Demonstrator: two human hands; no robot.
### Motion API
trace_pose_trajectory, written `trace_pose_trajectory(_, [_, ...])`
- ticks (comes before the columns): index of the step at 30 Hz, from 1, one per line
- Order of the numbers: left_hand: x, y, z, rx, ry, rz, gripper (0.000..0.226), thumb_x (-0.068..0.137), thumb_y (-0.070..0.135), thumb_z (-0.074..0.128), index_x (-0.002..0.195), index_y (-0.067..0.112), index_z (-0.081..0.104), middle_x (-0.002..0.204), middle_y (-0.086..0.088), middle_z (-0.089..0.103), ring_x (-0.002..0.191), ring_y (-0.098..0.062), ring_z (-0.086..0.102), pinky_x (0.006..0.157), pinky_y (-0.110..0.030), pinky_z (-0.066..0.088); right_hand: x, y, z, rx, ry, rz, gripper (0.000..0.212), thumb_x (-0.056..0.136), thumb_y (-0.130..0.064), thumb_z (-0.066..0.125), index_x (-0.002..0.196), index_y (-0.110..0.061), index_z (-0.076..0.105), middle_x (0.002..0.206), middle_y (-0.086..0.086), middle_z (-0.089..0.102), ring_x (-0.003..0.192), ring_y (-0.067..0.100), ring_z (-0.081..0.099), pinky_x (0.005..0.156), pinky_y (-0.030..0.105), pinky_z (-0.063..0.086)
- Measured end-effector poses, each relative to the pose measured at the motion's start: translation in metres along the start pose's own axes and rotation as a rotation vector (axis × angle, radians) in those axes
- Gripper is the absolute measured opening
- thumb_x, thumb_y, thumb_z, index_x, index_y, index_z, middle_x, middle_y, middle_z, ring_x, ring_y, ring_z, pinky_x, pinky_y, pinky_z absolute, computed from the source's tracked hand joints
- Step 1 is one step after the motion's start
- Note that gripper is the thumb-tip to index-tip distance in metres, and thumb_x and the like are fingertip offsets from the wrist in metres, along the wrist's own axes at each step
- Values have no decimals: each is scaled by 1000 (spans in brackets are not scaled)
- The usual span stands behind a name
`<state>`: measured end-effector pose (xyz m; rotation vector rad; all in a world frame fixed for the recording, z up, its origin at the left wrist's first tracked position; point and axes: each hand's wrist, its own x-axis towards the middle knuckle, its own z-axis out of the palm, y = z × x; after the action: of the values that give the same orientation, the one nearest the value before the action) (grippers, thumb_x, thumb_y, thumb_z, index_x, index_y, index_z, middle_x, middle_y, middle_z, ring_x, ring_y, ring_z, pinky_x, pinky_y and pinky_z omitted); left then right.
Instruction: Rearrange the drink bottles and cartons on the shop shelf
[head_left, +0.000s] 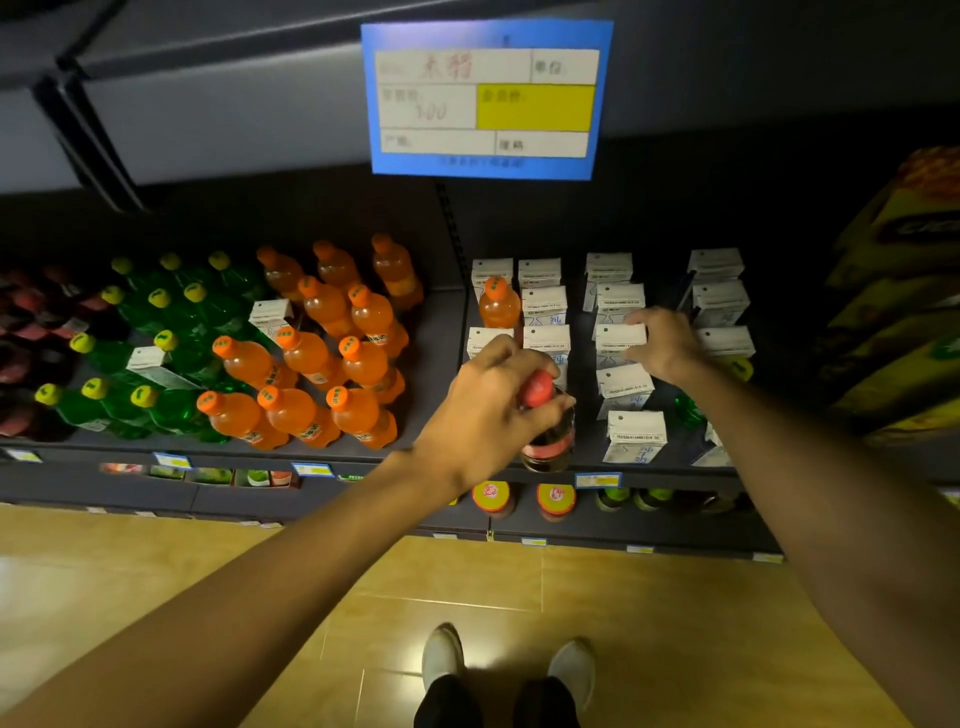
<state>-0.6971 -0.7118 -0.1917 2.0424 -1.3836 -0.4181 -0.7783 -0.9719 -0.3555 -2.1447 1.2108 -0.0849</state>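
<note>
My left hand grips the neck of a dark cola bottle with a red cap at the front of the dark shelf, among white cartons. My right hand rests with curled fingers on a white carton in the middle column of cartons. One orange bottle stands among the white cartons at the back. Two white cartons sit among the green and orange bottles on the left.
Orange bottles, green bottles and dark red-capped bottles fill the left bay. A green bottle stands right of my forearm. A blue price sign hangs above. Yellow boxes stand at the right. Lower shelf holds jars.
</note>
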Motion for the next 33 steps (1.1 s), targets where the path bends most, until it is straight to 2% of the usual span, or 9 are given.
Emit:
trace_pose_trajectory(3, [2, 1, 1, -2, -11, 3, 31, 84, 30, 71, 110, 13, 65, 100, -1, 50, 85, -14, 55, 76, -18, 47, 3, 2, 1, 9, -5, 13, 56, 75, -5, 77, 127, -16, 58, 132, 16, 54, 115, 35, 55, 99, 43, 47])
trace_pose_trajectory(11, [7, 0, 10, -12, -27, 23, 31, 83, 25, 73, 109, 11, 65, 99, -2, 49, 85, -13, 53, 73, -2, 39, 7, 9, -2, 4, -30, 33, 62, 73, -6, 78, 130, -21, 56, 132, 17, 52, 113, 37, 55, 100, 45, 46])
trace_pose_trajectory(16, [7, 3, 13, -1, -47, 37, 32, 83, 26, 72, 111, 11, 65, 100, 2, 47, 88, -11, 52, 76, -5, 41, -1, 3, -10, -49, -16, -4, 61, 77, -6, 76, 133, -15, 53, 132, 21, 51, 115, 39, 54, 99, 43, 46])
trace_pose_trajectory(21, [4, 8, 11, 10, -38, 46, 31, 83, 26, 72, 110, 12, 65, 97, 2, 47, 85, -11, 50, 74, -2, 37, -18, -3, -31, -71, 57, -94, 51, 81, -12, 72, 129, -11, 54, 127, 19, 56, 114, 35, 55, 96, 46, 47])
trace_pose_trajectory(26, [-8, 15, 5, 20, -23, 95, 30, 81, 24, 74, 106, 9, 67, 94, -3, 50, 82, -13, 51, 73, -2, 34, -49, -17, -57, -56, 197, -168, 43, 85, -17, 69, 124, -5, 58, 121, 19, 61, 105, 32, 60, 89, 39, 50])
trace_pose_trajectory(28, [-15, 15, 1, 16, -21, 115, 29, 80, 22, 75, 103, 8, 68, 93, -7, 52, 80, -15, 52, 73, -7, 35, -62, -24, -64, -42, 226, -198, 42, 84, -18, 70, 123, -4, 59, 119, 18, 63, 99, 29, 63, 84, 36, 52])
trace_pose_trajectory(31, [-30, 14, -9, -15, -27, 132, 28, 80, 21, 75, 103, 6, 68, 91, -5, 49, 79, -15, 51, 73, -7, 35, -87, -40, -71, -6, 263, -244, 38, 85, -17, 69, 119, -3, 61, 110, 19, 66, 90, 28, 66, 77, 28, 50])
trace_pose_trajectory(33, [-44, 11, -19, -28, -25, 148, 28, 81, 21, 75, 103, 6, 68, 91, -3, 48, 80, -14, 51, 75, -5, 34, -108, -56, -70, -5, 285, -291, 35, 86, -17, 67, 118, -3, 62, 108, 19, 66, 88, 27, 66, 76, 29, 51])
